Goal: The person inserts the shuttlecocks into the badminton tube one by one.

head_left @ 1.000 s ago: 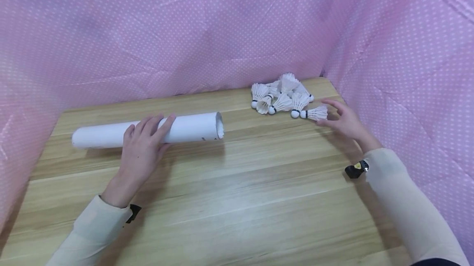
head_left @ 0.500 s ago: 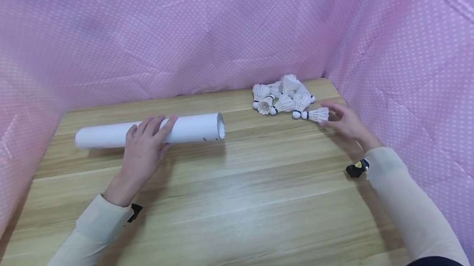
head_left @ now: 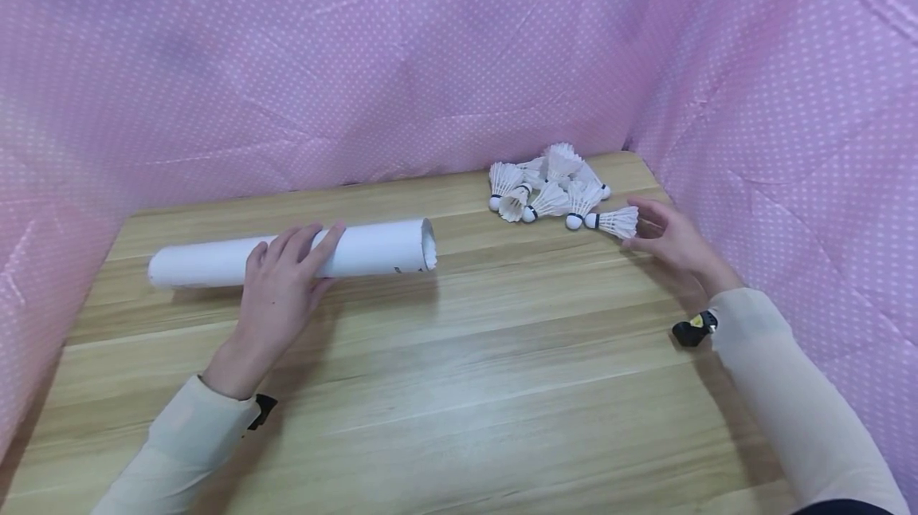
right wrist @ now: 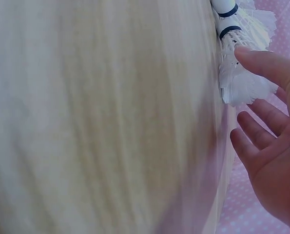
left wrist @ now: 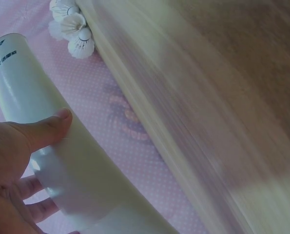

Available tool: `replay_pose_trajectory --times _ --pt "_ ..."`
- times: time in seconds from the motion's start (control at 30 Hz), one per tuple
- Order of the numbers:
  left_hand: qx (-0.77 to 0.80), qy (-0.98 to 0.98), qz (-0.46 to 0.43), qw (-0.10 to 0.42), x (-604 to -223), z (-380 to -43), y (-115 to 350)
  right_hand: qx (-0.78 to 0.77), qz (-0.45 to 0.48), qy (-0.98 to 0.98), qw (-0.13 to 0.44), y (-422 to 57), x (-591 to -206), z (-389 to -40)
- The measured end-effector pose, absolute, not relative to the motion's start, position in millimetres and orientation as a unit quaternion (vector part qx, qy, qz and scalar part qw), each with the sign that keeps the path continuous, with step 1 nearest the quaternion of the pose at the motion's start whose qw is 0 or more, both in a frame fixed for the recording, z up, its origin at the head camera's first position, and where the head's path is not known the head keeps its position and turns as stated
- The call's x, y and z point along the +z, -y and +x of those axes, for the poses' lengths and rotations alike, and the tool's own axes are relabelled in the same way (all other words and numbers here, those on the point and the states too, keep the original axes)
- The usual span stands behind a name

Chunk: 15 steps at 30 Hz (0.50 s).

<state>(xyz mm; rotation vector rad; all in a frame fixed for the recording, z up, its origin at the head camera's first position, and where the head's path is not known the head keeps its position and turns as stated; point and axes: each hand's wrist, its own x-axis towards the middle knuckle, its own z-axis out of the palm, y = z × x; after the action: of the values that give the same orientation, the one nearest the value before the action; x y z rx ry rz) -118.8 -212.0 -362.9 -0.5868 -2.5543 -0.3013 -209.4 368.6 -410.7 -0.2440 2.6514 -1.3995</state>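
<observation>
The left hand (head_left: pixel 276 296) is gripping a white tube (head_left: pixel 376 250) toward the counter's (head_left: pixel 459 419) left edge. Over by the far right corner, white shuttlecocks (head_left: pixel 548 200) are lying heaped, and the right hand (head_left: pixel 677 242), thumb and fingers apart, is bracketing the feathers of the rightmost shuttlecock (head_left: pixel 618 222).

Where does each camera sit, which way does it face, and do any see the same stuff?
Head: worn on the head, looking forward and down at the table; the left hand, right hand and sleeves show.
Left wrist: worn there, looking at the white tube; just the left hand shows.
Right wrist: worn there, looking across the table at the nearest shuttlecock; just the right hand shows.
Shared: head and left wrist both see the left hand holding the white tube.
</observation>
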Motion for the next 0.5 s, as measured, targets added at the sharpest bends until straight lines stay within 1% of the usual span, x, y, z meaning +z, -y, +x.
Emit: replay_pose_trajectory --times 0.13,0.5 --pt "-0.113 0.939 -0.214 0.245 -363.2 -118.5 211.5 -0.461 -0.072 -0.882 0.066 -369.3 -412.1 -208.7" --pt "-0.111 0.94 -0.213 0.242 -363.5 -119.3 211.2 -0.435 -0.065 -0.897 0.034 -367.8 -414.7 -206.6"
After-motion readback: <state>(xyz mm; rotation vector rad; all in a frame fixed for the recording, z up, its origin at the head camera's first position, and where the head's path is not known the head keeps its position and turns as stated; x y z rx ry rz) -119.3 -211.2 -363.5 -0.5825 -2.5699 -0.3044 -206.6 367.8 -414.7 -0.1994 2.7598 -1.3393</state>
